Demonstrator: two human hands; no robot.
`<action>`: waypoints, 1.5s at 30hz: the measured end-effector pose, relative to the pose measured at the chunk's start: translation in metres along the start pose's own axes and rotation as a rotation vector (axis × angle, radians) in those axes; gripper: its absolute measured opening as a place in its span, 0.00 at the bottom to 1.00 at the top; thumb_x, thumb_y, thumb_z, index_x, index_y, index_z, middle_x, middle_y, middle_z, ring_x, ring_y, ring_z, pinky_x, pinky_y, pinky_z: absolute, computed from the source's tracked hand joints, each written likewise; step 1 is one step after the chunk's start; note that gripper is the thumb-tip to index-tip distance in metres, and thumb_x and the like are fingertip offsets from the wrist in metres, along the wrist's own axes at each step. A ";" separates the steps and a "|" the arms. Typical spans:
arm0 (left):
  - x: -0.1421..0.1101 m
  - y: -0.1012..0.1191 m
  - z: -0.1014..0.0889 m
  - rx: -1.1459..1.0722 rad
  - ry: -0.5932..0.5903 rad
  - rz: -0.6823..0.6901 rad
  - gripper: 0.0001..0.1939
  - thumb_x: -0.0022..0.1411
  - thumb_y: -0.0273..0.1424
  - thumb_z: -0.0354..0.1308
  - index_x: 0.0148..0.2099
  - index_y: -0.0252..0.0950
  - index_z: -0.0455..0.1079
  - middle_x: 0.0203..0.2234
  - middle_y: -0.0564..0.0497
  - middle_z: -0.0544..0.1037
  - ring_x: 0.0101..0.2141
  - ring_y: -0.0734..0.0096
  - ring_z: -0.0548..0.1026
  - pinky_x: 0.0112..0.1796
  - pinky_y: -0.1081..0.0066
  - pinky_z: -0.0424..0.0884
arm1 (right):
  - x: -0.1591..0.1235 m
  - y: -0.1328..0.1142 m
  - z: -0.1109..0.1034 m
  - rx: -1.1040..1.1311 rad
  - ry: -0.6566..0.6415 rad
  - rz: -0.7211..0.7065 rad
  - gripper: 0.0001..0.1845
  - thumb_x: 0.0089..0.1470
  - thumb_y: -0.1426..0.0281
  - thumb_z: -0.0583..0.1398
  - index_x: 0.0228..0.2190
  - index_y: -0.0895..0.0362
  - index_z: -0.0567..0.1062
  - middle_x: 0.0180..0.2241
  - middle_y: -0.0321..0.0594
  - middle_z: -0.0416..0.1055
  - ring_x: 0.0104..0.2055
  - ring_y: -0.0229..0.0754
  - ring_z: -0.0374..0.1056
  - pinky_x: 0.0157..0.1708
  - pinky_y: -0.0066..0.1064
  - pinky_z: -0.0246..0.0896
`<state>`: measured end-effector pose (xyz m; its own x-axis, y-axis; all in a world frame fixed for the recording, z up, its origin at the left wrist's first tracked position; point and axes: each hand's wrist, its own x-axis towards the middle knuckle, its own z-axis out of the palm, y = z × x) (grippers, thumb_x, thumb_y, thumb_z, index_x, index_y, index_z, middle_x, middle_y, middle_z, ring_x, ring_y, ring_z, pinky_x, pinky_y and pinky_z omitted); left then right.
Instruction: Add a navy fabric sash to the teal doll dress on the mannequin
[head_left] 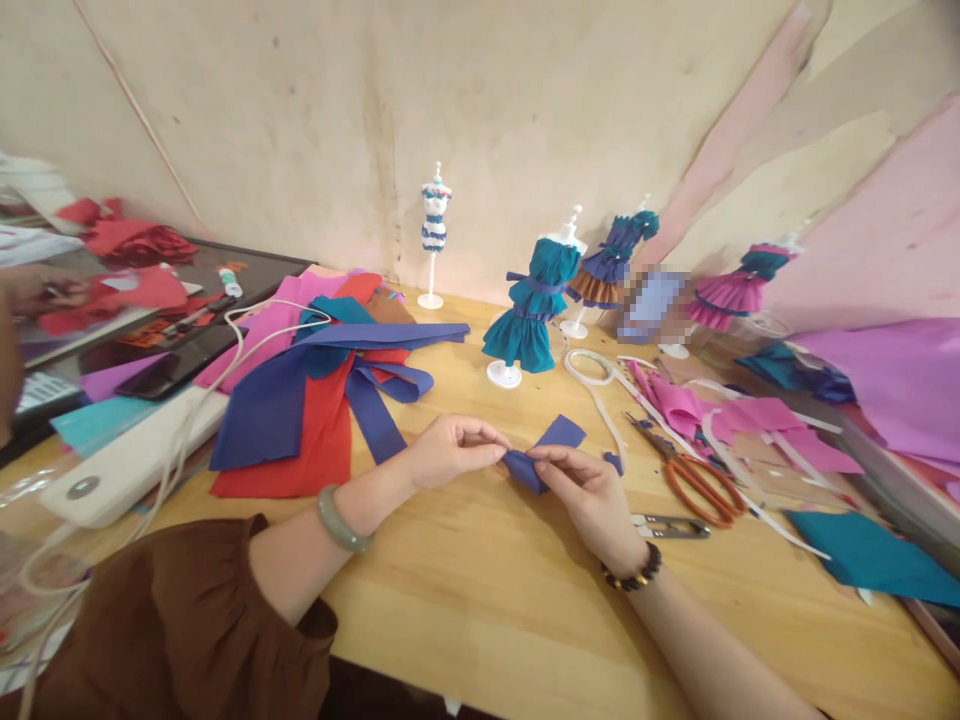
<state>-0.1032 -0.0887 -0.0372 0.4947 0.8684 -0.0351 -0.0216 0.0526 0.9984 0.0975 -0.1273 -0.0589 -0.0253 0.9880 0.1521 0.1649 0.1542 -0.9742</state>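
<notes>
Between my two hands is a small strip of dark blue fabric, held just above the wooden table. My left hand pinches its left edge between thumb and fingertips. On the other side, my right hand pinches the strip near its top right. Another flat blue piece shows behind my right fingers; whether it joins the strip I cannot tell. Just beyond stands a miniature dress form in a teal dress. Thread snips lie beside my right wrist.
Orange-handled scissors, a tape roll and pink scraps lie at right. More dress forms stand near the wall. At left are blue and red fabric and a white power strip with cables. Another person's hand is at far left.
</notes>
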 end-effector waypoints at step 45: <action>-0.001 -0.008 0.007 0.605 0.058 0.231 0.12 0.59 0.32 0.55 0.36 0.33 0.79 0.20 0.52 0.75 0.21 0.78 0.66 0.23 0.76 0.60 | -0.005 -0.001 0.010 -0.266 0.051 -0.357 0.06 0.53 0.70 0.60 0.36 0.54 0.74 0.30 0.39 0.77 0.31 0.40 0.72 0.34 0.32 0.71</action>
<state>-0.0973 -0.0937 -0.0452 0.4881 0.8500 0.1981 0.3797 -0.4112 0.8287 0.0873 -0.1322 -0.0599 -0.0794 0.8704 0.4858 0.4028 0.4738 -0.7831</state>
